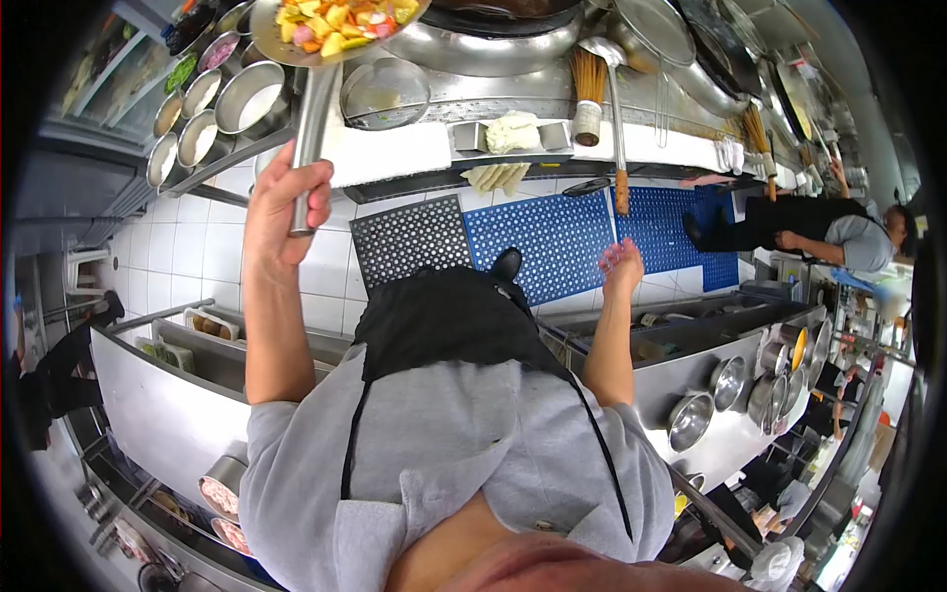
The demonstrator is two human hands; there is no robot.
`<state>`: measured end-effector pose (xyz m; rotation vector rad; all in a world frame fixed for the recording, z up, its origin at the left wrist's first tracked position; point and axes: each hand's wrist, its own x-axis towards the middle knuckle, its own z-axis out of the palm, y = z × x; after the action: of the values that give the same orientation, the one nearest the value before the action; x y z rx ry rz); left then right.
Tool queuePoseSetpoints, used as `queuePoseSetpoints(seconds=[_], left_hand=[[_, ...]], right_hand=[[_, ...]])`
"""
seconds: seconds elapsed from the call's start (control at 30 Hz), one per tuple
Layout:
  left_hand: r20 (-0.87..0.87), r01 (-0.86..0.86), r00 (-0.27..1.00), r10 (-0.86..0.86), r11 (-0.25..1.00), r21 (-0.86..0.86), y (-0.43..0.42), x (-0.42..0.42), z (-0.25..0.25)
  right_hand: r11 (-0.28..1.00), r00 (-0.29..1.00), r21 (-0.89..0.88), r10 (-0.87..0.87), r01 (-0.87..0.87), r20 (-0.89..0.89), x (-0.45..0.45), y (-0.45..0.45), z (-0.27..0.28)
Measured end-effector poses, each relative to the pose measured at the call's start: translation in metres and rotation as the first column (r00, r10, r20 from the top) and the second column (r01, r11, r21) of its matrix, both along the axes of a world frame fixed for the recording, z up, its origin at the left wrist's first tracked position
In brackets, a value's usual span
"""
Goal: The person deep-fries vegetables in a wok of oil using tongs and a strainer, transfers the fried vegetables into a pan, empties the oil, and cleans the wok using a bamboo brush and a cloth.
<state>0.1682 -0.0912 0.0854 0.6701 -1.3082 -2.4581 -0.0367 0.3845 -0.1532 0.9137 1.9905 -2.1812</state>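
My left hand [286, 202] is wrapped round the thick tubular metal handle of a strainer [264, 35] at the top left. Diced yellow, orange and red food [340, 22] lies in its shallow bowl, which is partly cut off by the view's upper edge. On the right, my right hand [621, 261] is raised with its fingers apart and holds nothing. Just beyond its fingertips is the wooden handle end of a ladle [619, 128], which rests across the stove edge; hand and ladle look apart. A bamboo brush [588, 94] stands left of the ladle.
Several metal pots of seasonings [252, 97] stand at the left. A large wok [483, 44] is ahead, with a folded cloth [513, 131] at the stove edge. Blue floor mats [543, 237] lie below. Behind me runs a steel counter [178, 395] with bowls. A co-worker [829, 232] stands at the right.
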Motion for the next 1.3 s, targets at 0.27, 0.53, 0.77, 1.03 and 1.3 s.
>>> queuePoseSetpoints(seconds=[0.27, 0.53, 0.77, 1.03, 1.3], left_hand=[[0.107, 0.042, 0.993, -0.044, 0.999, 0.021, 0.005, -0.012, -0.066], [0.104, 0.092, 0.987, -0.12, 0.966, 0.242, -0.014, 0.003, -0.127], [0.099, 0.056, 0.993, -0.065, 0.994, 0.092, -0.003, -0.008, -0.082], [0.09, 0.12, 0.986, -0.138, 0.977, 0.176, -0.031, -0.026, -0.081], [0.05, 0.117, 0.991, -0.124, 0.985, 0.123, -0.005, -0.012, -0.068]], right_hand=[[0.283, 0.837, 0.954, 0.543, -0.101, -0.073, -0.088, -0.044, 0.025], [0.518, 0.834, 0.745, 0.544, -0.421, 0.093, -0.135, -0.075, 0.056], [0.761, 0.797, 0.382, 0.596, -0.524, -0.095, -0.017, -0.088, 0.09], [0.871, 0.809, 0.109, 0.485, -0.478, -0.333, 0.005, -0.107, 0.119], [0.738, 0.698, -0.084, 0.586, -0.669, -0.412, -0.009, -0.099, 0.129]])
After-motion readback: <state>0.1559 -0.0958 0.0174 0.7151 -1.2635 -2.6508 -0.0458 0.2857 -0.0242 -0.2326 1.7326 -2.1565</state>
